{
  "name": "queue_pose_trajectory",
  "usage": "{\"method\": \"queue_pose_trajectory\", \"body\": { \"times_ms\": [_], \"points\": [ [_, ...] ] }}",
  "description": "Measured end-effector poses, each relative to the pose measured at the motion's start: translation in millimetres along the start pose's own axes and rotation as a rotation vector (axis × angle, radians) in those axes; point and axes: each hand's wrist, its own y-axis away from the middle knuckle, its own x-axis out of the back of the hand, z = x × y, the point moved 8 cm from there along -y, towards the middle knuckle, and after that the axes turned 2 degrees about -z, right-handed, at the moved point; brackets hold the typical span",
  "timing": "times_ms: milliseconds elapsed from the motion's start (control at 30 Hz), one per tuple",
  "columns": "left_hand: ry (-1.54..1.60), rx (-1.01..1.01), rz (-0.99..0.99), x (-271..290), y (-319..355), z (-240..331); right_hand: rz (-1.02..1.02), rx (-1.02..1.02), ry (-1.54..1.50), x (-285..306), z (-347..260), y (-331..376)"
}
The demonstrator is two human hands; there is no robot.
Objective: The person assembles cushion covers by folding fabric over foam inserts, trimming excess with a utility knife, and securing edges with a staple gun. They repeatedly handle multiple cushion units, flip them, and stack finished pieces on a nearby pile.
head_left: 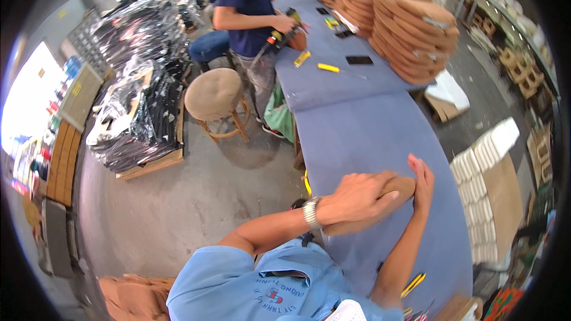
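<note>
Over a long blue-grey surface (380, 131), the left hand (360, 196) curls its grip on a brown, oval padded cushion (372, 219), pinch or press unclear, while the right hand (422, 185), grip spread, braces the far end, where a slackened palm could let it slip.

Passing room over blue tabletop (363, 125) beyond brown pad (402, 188), obstructed farther up by yellow-handled tool (329, 68), brown stack (410, 32)
</note>
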Motion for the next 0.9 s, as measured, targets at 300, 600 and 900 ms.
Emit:
{"method": "queue_pose_trajectory", "body": {
  "times_ms": [300,600,900],
  "points": [
    [0.115,-0.037,0.080,-11,-48,18,-0.039,0.280,0.100,-29,-76,21],
    [0.177,-0.036,0.011,-18,5,11,0.108,0.241,-0.117,17,73,15],
    [0.623,-0.029,-0.164,-39,61,-32,0.343,-0.163,-0.607,-58,182,147]
  ]
}}
